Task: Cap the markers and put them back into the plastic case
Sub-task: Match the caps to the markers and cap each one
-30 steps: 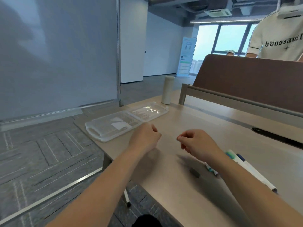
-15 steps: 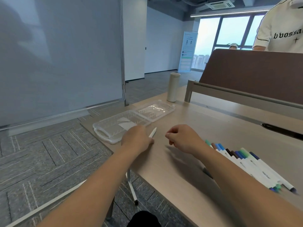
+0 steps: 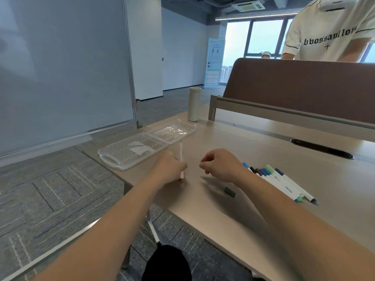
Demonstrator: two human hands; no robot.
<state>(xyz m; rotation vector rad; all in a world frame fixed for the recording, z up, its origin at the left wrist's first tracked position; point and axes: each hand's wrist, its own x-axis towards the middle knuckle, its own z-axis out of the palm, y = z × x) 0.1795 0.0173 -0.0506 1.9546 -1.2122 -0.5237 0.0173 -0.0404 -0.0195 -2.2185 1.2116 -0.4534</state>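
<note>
Head view: the left hand (image 3: 170,169) grips a white marker (image 3: 180,153) near the left edge of the worktop (image 3: 253,145). Its barrel sticks out past the knuckles towards the far side, and its near end shows pink below the hand. The right hand (image 3: 221,165) hovers just beside it with the fingers curled in; whether they pinch anything small cannot be told. To the right of that hand a row of markers (image 3: 278,179) lies side by side on the worktop, with blue, green and dark ends showing, and the forearm crosses in front of part of them. A small dark grey block (image 3: 230,192) lies near the forearm, apart from the row. The clear plastic case (image 3: 113,159) lies opened flat along the left edge, just beyond the left hand. Only a white paper slip (image 3: 138,149) shows in its near half. A pale flask (image 3: 194,104) stands upright at the far left corner. A brown divider panel (image 3: 304,84) runs along the far edge, and a person in a white T-shirt (image 3: 328,31) stands behind it.
</note>
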